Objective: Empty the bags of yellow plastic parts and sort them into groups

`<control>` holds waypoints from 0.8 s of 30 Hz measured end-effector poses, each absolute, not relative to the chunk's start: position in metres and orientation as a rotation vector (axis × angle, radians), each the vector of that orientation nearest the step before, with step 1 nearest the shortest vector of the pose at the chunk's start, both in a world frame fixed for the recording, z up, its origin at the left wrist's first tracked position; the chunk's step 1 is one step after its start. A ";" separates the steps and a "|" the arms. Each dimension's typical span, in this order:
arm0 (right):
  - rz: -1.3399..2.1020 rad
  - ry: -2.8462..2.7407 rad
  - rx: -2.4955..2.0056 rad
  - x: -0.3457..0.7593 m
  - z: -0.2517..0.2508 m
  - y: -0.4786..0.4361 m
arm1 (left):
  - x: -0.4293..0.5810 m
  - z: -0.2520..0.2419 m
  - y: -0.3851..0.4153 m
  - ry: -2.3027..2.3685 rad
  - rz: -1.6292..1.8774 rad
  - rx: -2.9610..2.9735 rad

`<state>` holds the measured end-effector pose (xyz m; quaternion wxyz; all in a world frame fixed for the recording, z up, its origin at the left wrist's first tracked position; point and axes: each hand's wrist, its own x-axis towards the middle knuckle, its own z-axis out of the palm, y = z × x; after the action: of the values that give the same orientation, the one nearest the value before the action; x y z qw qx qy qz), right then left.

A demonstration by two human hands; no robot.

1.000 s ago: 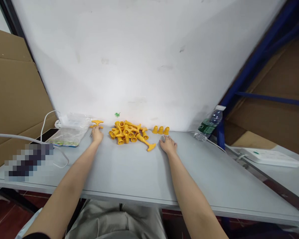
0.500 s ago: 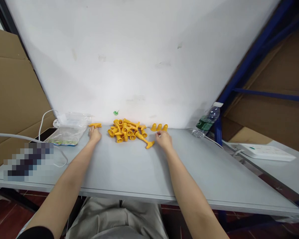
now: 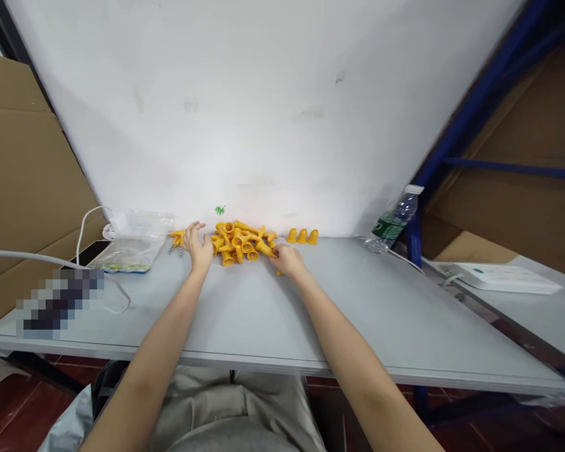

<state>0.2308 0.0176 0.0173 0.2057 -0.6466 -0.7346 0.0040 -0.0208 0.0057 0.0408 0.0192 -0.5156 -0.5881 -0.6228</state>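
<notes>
A pile of yellow plastic corkscrews (image 3: 238, 242) with bell-shaped ends lies against the wall panel. My left hand (image 3: 199, 250) is open at the pile's left edge, its fingers apart and holding nothing. Just left of it are yellow T-handles with metal spirals (image 3: 176, 242). At the pile's right edge, my right hand (image 3: 289, 258) has its fingers closed around a yellow corkscrew (image 3: 265, 248), which still lies against the pile; the hand covers most of its handle. Beyond that hand, three yellow bell-shaped caps (image 3: 302, 236) stand upright in a row.
On the left lie a clear plastic bag (image 3: 134, 248), a dark phone-like slab (image 3: 91, 253) and a white cable (image 3: 37, 256). A plastic bottle (image 3: 392, 226) leans at the right beside a blue metal frame (image 3: 415, 235). A white power strip (image 3: 506, 278) lies farther right.
My left hand has let go of a T-handle and moved right to the pile. My right hand has moved left from near the caps and closed on a corkscrew at the pile's edge.
</notes>
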 end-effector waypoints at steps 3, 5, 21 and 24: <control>-0.008 -1.887 -1.617 0.230 0.025 0.016 | -0.012 0.033 -0.010 -1.546 -1.822 -1.793; 0.016 -1.782 -1.422 0.225 0.029 0.014 | -0.009 0.031 -0.017 -1.367 -1.746 -1.929; 0.926 -1.462 -0.714 0.168 0.047 -0.027 | -0.003 0.038 -0.028 -1.609 -1.239 -2.440; 1.010 -1.426 -0.746 0.172 0.048 -0.026 | -0.006 0.038 -0.026 -1.684 -1.264 -2.285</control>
<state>0.1723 -0.0255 0.0475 0.5816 -0.3196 -0.6104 0.4325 -0.0060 -0.0261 0.0385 0.0171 -0.7353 -0.5419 -0.4068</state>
